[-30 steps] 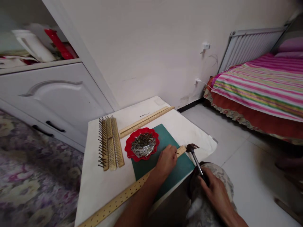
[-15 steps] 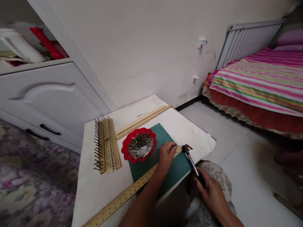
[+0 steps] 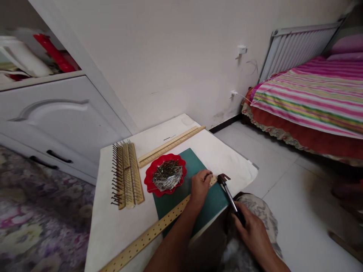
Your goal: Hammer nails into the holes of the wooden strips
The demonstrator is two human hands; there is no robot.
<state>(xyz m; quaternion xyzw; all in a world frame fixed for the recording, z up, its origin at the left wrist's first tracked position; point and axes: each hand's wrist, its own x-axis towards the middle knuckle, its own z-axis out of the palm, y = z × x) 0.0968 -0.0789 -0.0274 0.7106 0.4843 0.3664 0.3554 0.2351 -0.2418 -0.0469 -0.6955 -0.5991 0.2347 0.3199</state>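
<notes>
My left hand (image 3: 200, 184) rests closed on the far end of a long wooden strip (image 3: 147, 236) with a row of holes, pinching something I cannot make out at its tip. The strip lies diagonally across a green mat (image 3: 195, 192) on the white table (image 3: 119, 223). My right hand (image 3: 252, 230) grips the handle of a small hammer (image 3: 227, 189), whose head sits right at the strip's end beside my left fingers. A red dish of nails (image 3: 166, 177) stands just left of my left hand.
Wooden strips studded with nails (image 3: 126, 175) lie left of the dish; two plain strips (image 3: 170, 145) lie behind it. A white cabinet (image 3: 56, 121) stands at left, a bed with a striped cover (image 3: 309, 102) at right, tiled floor between.
The hammer head came down from above the table edge to the strip's end. My left hand's fingers curled tighter at the strip's tip. The view shifted slightly.
</notes>
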